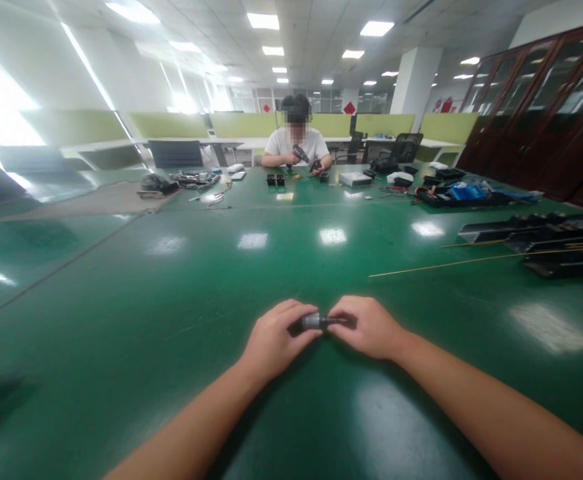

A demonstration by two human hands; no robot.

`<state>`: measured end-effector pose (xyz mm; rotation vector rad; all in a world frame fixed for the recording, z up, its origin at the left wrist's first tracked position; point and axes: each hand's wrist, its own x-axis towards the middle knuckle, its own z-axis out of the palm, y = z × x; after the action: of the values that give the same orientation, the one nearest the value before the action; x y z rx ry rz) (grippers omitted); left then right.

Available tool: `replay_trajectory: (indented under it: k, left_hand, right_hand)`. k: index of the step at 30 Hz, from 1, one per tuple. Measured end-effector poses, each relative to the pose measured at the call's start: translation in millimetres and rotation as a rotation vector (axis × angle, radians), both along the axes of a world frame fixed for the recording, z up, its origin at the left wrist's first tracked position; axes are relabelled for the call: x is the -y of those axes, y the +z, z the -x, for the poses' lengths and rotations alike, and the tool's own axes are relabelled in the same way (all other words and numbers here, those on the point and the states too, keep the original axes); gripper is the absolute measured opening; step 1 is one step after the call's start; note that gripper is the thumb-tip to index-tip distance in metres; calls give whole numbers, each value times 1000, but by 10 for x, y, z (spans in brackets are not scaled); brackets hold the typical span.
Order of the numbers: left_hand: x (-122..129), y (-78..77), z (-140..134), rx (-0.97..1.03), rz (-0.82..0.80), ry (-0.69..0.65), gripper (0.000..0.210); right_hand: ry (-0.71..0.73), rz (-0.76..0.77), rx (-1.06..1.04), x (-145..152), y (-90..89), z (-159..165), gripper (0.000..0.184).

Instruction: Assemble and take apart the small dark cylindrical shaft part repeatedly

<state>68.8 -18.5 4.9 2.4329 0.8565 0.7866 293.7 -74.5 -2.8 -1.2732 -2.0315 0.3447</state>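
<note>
Over the green table point(181, 280), left hand point(277, 335) and right hand point(370, 327) pinch a grey cylindrical piece point(312, 321), its ends obscured.

Over the tabletop point(196, 280), between left hand point(274, 333) and right hand point(369, 327), a shafted part point(312, 321); to the right, channel sections point(541, 237) (with rods point(421, 269) out past their left ends); beyond the far edge, a person point(316, 140), partition panels point(244, 127) behind.

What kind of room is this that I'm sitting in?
It looks like an office doubling as a workshop: yellow-green partitions and an office chair stand at the back, while the green table bears black channel-shaped parts and other loose hardware.
</note>
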Motion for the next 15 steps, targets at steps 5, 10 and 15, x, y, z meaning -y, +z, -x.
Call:
replay_trajectory:
  k: [5,10,15]
  left_hand:
    - [-4,-6,-2,9,10,6,26]
    - [-10,6,13,7,26,27,26]
    - [-18,3,32,11,29,37,25]
  right_hand:
    - [-10,9,6,6,11,-12,7]
    - [-25,15,12,7,31,-15,7]
    - [-47,6,8,12,46,-6,8]
